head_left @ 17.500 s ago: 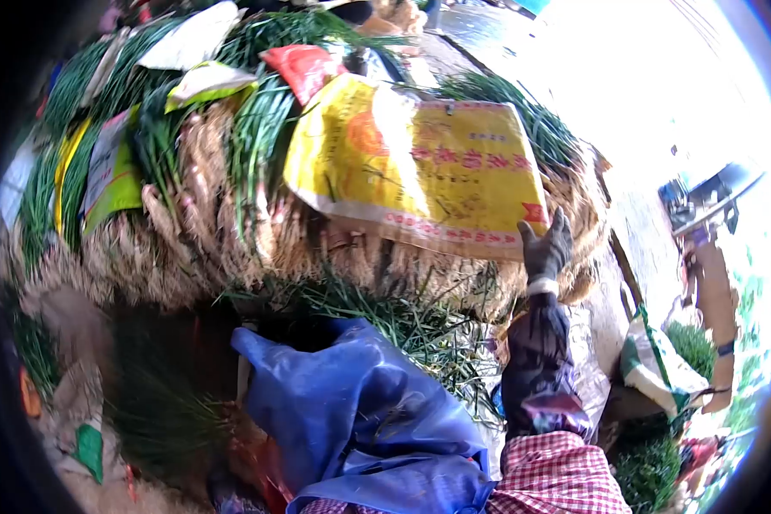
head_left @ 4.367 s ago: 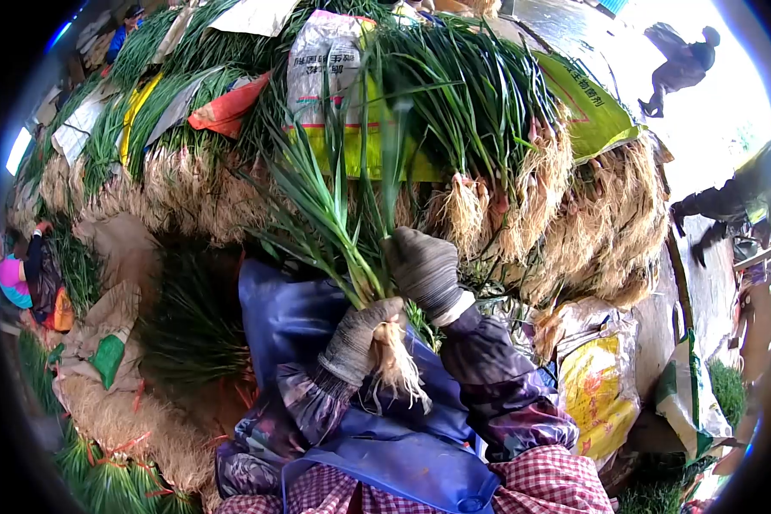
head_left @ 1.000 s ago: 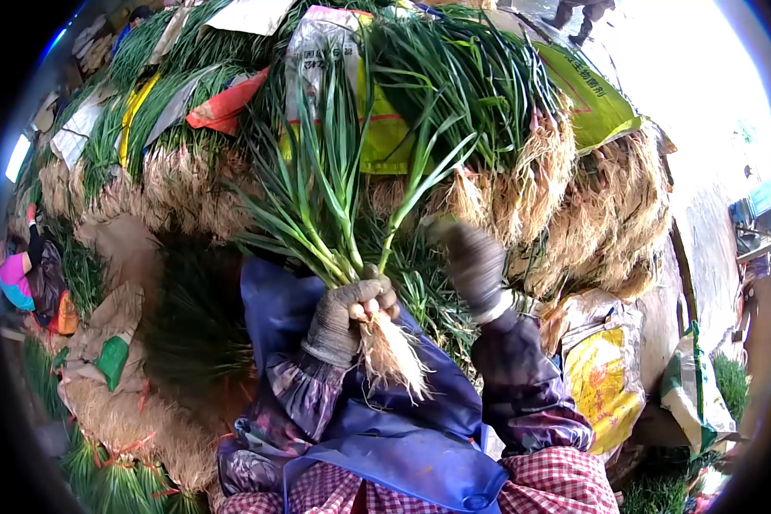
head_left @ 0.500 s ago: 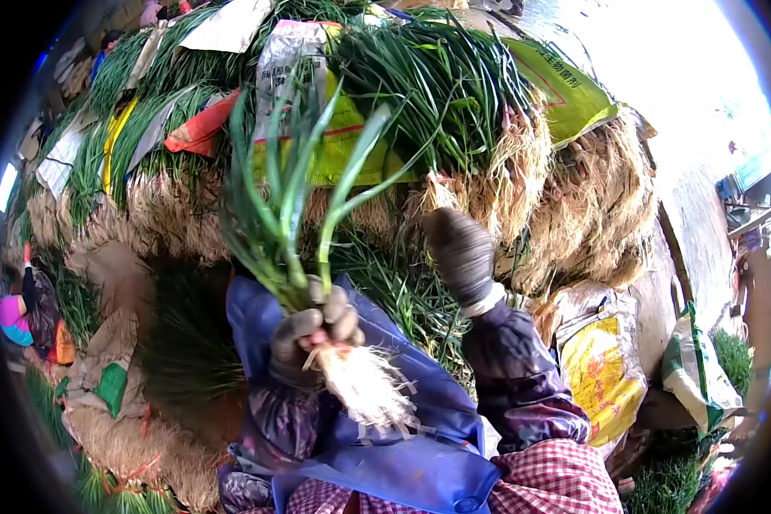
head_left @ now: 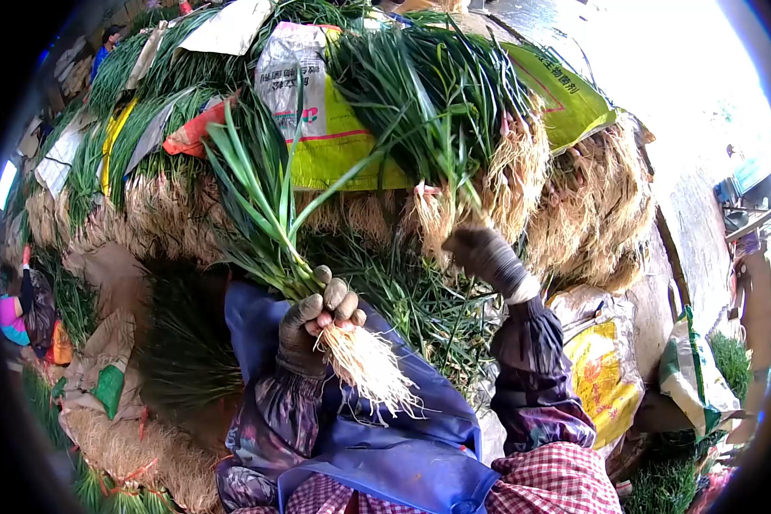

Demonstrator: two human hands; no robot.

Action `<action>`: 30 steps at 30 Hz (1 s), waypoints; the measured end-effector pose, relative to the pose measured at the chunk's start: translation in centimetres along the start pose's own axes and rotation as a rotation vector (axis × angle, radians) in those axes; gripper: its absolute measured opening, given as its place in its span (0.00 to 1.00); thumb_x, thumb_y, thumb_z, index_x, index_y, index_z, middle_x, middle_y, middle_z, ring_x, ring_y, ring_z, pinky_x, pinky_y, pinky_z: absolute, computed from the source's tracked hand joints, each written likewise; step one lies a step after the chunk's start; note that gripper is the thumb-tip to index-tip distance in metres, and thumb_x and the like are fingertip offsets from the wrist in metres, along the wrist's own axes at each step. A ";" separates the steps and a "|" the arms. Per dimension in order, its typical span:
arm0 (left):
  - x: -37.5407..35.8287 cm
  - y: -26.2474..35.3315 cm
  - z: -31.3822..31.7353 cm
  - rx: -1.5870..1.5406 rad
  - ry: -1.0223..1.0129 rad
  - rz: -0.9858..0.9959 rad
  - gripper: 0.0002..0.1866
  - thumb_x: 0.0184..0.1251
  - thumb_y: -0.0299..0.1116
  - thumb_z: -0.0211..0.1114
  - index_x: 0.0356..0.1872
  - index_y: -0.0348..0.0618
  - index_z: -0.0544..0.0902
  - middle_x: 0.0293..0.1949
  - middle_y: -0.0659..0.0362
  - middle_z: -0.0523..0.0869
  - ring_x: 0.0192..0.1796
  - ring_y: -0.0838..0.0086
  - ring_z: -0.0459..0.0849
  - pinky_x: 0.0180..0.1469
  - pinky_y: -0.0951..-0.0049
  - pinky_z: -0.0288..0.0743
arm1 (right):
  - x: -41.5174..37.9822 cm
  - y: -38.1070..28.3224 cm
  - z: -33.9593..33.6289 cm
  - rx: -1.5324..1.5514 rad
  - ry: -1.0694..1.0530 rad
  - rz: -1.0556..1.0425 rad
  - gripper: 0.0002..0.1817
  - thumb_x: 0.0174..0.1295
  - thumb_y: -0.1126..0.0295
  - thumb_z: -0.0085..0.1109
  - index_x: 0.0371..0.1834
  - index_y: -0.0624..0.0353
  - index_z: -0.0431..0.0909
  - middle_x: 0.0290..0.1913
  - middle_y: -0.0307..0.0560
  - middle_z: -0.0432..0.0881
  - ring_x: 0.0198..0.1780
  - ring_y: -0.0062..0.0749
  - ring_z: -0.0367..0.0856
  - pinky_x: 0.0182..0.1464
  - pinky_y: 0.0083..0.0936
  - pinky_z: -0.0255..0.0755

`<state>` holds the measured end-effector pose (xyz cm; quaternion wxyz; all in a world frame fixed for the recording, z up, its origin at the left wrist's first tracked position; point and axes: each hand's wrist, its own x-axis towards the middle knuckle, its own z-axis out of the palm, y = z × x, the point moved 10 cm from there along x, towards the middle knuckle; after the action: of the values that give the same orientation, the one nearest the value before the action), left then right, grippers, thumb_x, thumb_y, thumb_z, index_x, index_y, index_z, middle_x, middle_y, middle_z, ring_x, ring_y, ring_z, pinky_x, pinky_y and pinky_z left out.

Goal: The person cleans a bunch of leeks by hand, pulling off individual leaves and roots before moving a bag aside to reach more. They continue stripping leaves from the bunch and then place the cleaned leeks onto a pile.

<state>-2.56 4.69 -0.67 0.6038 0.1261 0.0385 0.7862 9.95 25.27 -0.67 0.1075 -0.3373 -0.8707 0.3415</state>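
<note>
I count one bunch in hand, pinched in my gloved left grip, with the thumb and fingers closed around its base. It sits in front of my one blue apron, just short of the heap. I cannot count its stalks, since they overlap. Its leaves are long, flat and green, slanting up and away to the left, and one blade bends out to the right. Low down the stems pale to yellow-green. Pinkish bulb ends peep out beneath my fingers, and from them a thick beard of cream roots hangs toward the lower right, stringy and spread at the tips.

My one other hand, the right grip, is bent just beneath the root ends of the piled plants. A blurred stalk shows just above its fingers, but I cannot tell whether they are pinching it or merely pressed together.

On the heap I see one white-and-lime sack with printed lettering, one lime-green sack to its right, and one red sheet on the left. To my right stand one yellow-printed sack and one white-and-green sack. Two other people are partly visible: one in pink and blue at the far left, one in blue at the upper left.
</note>
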 end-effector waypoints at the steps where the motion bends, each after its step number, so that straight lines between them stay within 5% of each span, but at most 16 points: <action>1: 0.0 -0.1 0.1 0.004 0.014 -0.013 0.20 0.61 0.30 0.64 0.54 0.47 0.73 0.32 0.63 0.74 0.32 0.76 0.69 0.42 0.70 0.68 | -0.8 -1.0 0.3 -0.530 -0.022 -0.104 0.13 0.58 0.60 0.67 0.43 0.52 0.82 0.25 0.44 0.82 0.24 0.29 0.79 0.27 0.25 0.72; 3: -0.4 -0.4 0.1 0.013 0.051 -0.033 0.19 0.60 0.31 0.65 0.53 0.47 0.73 0.32 0.64 0.73 0.31 0.76 0.67 0.41 0.71 0.67 | -1.3 -0.8 -2.9 -0.592 0.276 0.083 0.17 0.53 0.59 0.71 0.44 0.50 0.82 0.29 0.50 0.82 0.26 0.35 0.81 0.30 0.29 0.75; 5: -0.3 -0.9 0.4 -0.014 0.021 -0.063 0.20 0.60 0.32 0.65 0.53 0.46 0.73 0.31 0.64 0.73 0.31 0.76 0.68 0.40 0.73 0.67 | -2.5 -6.5 -5.5 -0.251 0.586 -0.119 0.19 0.52 0.66 0.71 0.49 0.51 0.80 0.33 0.47 0.83 0.27 0.34 0.82 0.30 0.28 0.76; 8: -0.3 -1.5 0.3 -0.014 0.033 -0.094 0.21 0.59 0.33 0.66 0.53 0.45 0.73 0.26 0.65 0.71 0.29 0.77 0.67 0.39 0.74 0.67 | -1.1 -15.9 -0.2 0.058 0.339 -0.604 0.33 0.50 0.74 0.69 0.62 0.52 0.70 0.56 0.50 0.77 0.47 0.43 0.82 0.47 0.29 0.79; 10: -0.6 -1.6 1.1 0.011 0.077 -0.100 0.19 0.59 0.33 0.66 0.51 0.45 0.73 0.25 0.66 0.69 0.29 0.78 0.67 0.38 0.74 0.66 | 0.5 -18.0 4.8 -0.248 0.188 -0.558 0.35 0.54 0.61 0.67 0.66 0.52 0.65 0.62 0.53 0.71 0.52 0.47 0.78 0.54 0.39 0.74; 13: -1.6 -1.0 2.4 0.017 0.012 -0.096 0.13 0.61 0.34 0.64 0.44 0.44 0.73 0.24 0.65 0.67 0.27 0.78 0.66 0.35 0.73 0.64 | 3.0 -17.9 9.3 -0.341 0.037 -0.608 0.14 0.58 0.60 0.60 0.42 0.55 0.78 0.41 0.49 0.81 0.42 0.48 0.80 0.44 0.45 0.72; 16: -3.0 -0.5 3.2 -0.003 -0.120 -0.140 0.12 0.64 0.33 0.61 0.46 0.44 0.75 0.23 0.64 0.67 0.27 0.76 0.66 0.34 0.72 0.64 | 3.6 -16.1 6.5 -0.162 0.291 -0.455 0.08 0.60 0.64 0.58 0.27 0.55 0.78 0.29 0.48 0.80 0.34 0.52 0.79 0.40 0.41 0.72; 17: -3.1 -0.4 2.6 -0.002 -0.080 -0.137 0.12 0.64 0.33 0.60 0.46 0.44 0.75 0.23 0.65 0.66 0.26 0.77 0.65 0.34 0.72 0.65 | 3.7 -14.5 7.5 -0.054 0.129 -0.328 0.09 0.59 0.71 0.60 0.42 0.57 0.79 0.40 0.49 0.82 0.45 0.46 0.81 0.49 0.35 0.74; 19: -3.4 -0.6 1.9 -0.013 0.004 -0.138 0.11 0.64 0.31 0.60 0.46 0.44 0.74 0.22 0.66 0.65 0.24 0.79 0.64 0.34 0.73 0.66 | 1.8 -15.5 8.6 0.539 -0.099 -0.445 0.26 0.56 0.78 0.62 0.60 0.59 0.70 0.55 0.48 0.77 0.58 0.37 0.76 0.60 0.31 0.70; 20: -3.3 -0.8 1.8 -0.009 0.051 -0.140 0.12 0.64 0.31 0.60 0.47 0.43 0.74 0.22 0.66 0.66 0.26 0.78 0.66 0.36 0.71 0.68 | 1.3 -16.1 10.3 0.648 -0.235 -0.514 0.36 0.55 0.83 0.62 0.69 0.59 0.60 0.64 0.45 0.68 0.66 0.31 0.65 0.66 0.30 0.63; 23: -3.2 -1.5 1.0 -0.038 0.119 -0.163 0.12 0.64 0.31 0.59 0.47 0.43 0.74 0.24 0.65 0.68 0.28 0.78 0.68 0.37 0.70 0.69 | 0.4 -16.2 11.9 0.193 -0.215 -0.437 0.22 0.60 0.66 0.59 0.58 0.55 0.69 0.40 0.53 0.83 0.44 0.49 0.82 0.48 0.39 0.74; 24: -3.2 -1.5 0.9 -0.049 0.073 -0.174 0.10 0.64 0.31 0.59 0.45 0.43 0.73 0.26 0.63 0.71 0.27 0.77 0.68 0.37 0.69 0.71 | -0.1 -17.1 9.9 0.080 -0.032 -0.513 0.15 0.61 0.64 0.56 0.49 0.56 0.75 0.31 0.53 0.82 0.37 0.55 0.80 0.42 0.41 0.73; 25: -3.2 -1.5 1.0 -0.067 0.006 -0.179 0.09 0.64 0.30 0.59 0.44 0.43 0.73 0.27 0.63 0.72 0.26 0.77 0.68 0.37 0.68 0.71 | -0.4 -17.2 8.7 -0.048 0.128 -0.617 0.08 0.61 0.67 0.56 0.41 0.55 0.77 0.29 0.52 0.82 0.33 0.50 0.82 0.38 0.39 0.74; 27: -3.6 -1.5 1.8 -0.103 -0.123 -0.193 0.09 0.65 0.30 0.59 0.43 0.43 0.72 0.27 0.62 0.73 0.25 0.76 0.69 0.37 0.68 0.72 | 1.2 -12.3 6.5 0.249 0.402 -0.424 0.06 0.62 0.66 0.57 0.38 0.55 0.79 0.30 0.50 0.82 0.30 0.47 0.82 0.36 0.38 0.75; 29: -3.9 -0.4 3.0 -0.028 -0.105 -0.142 0.10 0.63 0.32 0.61 0.43 0.44 0.73 0.24 0.63 0.71 0.24 0.74 0.69 0.32 0.68 0.66 | 2.5 -7.8 6.7 0.109 0.233 -0.113 0.07 0.63 0.66 0.56 0.38 0.56 0.79 0.32 0.52 0.83 0.32 0.43 0.82 0.36 0.35 0.76; 30: -3.9 0.2 2.7 0.014 -0.092 -0.108 0.12 0.63 0.32 0.61 0.46 0.44 0.73 0.24 0.63 0.71 0.25 0.75 0.69 0.32 0.68 0.66 | 2.1 -8.7 9.1 -0.267 -0.147 -0.128 0.09 0.64 0.63 0.57 0.39 0.56 0.79 0.32 0.51 0.83 0.34 0.39 0.83 0.36 0.29 0.77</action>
<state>-1.15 0.67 1.44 0.6457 0.1641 0.0227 0.7454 0.14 17.24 -1.73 0.0193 -0.2664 -0.9335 0.2391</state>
